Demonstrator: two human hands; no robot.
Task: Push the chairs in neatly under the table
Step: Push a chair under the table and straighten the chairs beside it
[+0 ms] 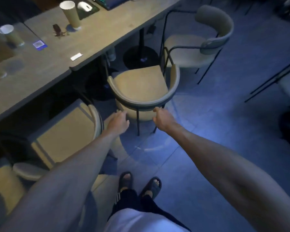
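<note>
A beige chair (pixel 139 84) with a curved grey-edged backrest stands straight ahead, its seat front at the edge of the long table (pixel 97 36). My left hand (pixel 118 122) reaches the left end of the backrest's outer side, fingers spread and touching it. My right hand (pixel 162 119) touches the right end with loosely curled fingers. A second chair (pixel 208 41) stands farther right, angled and out from the table. A third chair (pixel 65 131) at my left sits partly under the table.
The table carries two paper cups (pixel 70 13) (pixel 12 36), a mouse (pixel 84 6), a white slip (pixel 76 56) and a blue card (pixel 39 44). A black pedestal base (pixel 141 56) stands under it. Dark furniture legs (pixel 266 84) are at the right. My sandalled feet (pixel 139 185) are on tiled floor.
</note>
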